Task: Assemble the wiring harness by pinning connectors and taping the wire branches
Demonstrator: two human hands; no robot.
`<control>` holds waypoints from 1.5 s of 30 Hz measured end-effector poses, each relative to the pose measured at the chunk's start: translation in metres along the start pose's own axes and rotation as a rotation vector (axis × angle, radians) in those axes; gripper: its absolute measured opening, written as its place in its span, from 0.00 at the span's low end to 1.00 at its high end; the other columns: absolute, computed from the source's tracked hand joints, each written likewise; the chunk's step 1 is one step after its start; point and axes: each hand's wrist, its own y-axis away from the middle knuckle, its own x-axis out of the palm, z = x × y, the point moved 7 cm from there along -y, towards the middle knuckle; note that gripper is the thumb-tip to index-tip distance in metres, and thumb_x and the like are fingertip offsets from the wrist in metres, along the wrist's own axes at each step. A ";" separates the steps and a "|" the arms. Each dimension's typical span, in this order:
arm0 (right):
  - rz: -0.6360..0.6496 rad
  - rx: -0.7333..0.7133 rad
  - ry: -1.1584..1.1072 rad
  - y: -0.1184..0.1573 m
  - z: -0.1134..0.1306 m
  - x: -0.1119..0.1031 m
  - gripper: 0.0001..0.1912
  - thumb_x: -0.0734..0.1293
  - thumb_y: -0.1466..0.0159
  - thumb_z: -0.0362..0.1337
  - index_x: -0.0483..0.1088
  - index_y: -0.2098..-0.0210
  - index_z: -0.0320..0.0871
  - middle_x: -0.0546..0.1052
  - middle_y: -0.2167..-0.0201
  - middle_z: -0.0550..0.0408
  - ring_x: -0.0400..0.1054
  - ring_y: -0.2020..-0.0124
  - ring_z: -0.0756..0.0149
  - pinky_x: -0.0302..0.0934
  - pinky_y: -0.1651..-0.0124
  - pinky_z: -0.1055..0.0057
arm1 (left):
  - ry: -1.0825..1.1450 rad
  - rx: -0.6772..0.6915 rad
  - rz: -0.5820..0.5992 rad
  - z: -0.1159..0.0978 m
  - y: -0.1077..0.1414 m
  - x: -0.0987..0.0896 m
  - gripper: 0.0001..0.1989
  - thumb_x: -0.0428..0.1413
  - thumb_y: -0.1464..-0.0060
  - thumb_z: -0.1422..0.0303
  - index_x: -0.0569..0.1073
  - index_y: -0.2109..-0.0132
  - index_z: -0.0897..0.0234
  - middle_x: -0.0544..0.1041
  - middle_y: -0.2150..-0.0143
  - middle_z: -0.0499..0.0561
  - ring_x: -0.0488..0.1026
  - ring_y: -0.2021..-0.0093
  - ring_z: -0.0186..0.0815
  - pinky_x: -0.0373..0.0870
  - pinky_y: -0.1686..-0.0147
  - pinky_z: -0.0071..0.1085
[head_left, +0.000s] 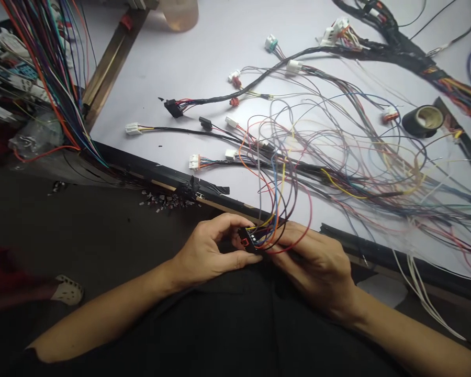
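Just off the table's front edge, my left hand (214, 246) grips a black multi-pin connector (246, 240) between thumb and fingers. The connector has an orange-red piece on its face, and several coloured wires (275, 204) run from its side and loop up onto the table. My right hand (314, 262) is closed beside it, its fingertips pinched on a wire close to the connector's wire side. Those fingertips are partly hidden behind the looping wires. Beyond both hands lies the wire harness (322, 167) with its loose strands.
White connectors (132, 129) and a black connector (173, 108) end the harness branches on the white table (141, 63). A roll of black tape (423, 121) sits at right. Bundled wires (51, 78) hang at left by a wooden bar (112, 63). Tape scraps (168, 201) cling to the edge.
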 end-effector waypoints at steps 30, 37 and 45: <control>-0.021 0.072 -0.108 0.007 0.002 -0.014 0.08 0.67 0.39 0.22 0.73 0.64 0.38 0.76 0.70 0.52 0.72 0.68 0.72 0.68 0.64 0.78 | -0.203 0.171 0.140 -0.014 0.007 -0.004 0.21 0.54 0.40 0.66 0.66 0.41 0.64 0.75 0.56 0.56 0.73 0.57 0.38 0.72 0.55 0.32; -0.055 0.143 -0.184 0.013 -0.010 -0.009 0.07 0.67 0.39 0.23 0.73 0.65 0.39 0.76 0.71 0.54 0.71 0.69 0.72 0.66 0.66 0.78 | 0.370 -0.106 0.133 0.003 0.009 0.003 0.19 0.57 0.42 0.69 0.69 0.44 0.63 0.75 0.55 0.56 0.74 0.61 0.32 0.72 0.57 0.28; -0.040 0.144 -0.178 0.014 -0.012 -0.005 0.05 0.67 0.39 0.24 0.73 0.66 0.39 0.76 0.72 0.54 0.71 0.70 0.73 0.66 0.66 0.77 | 0.501 -0.204 0.092 0.007 0.002 0.011 0.20 0.64 0.52 0.77 0.72 0.51 0.63 0.74 0.63 0.49 0.73 0.64 0.28 0.71 0.62 0.24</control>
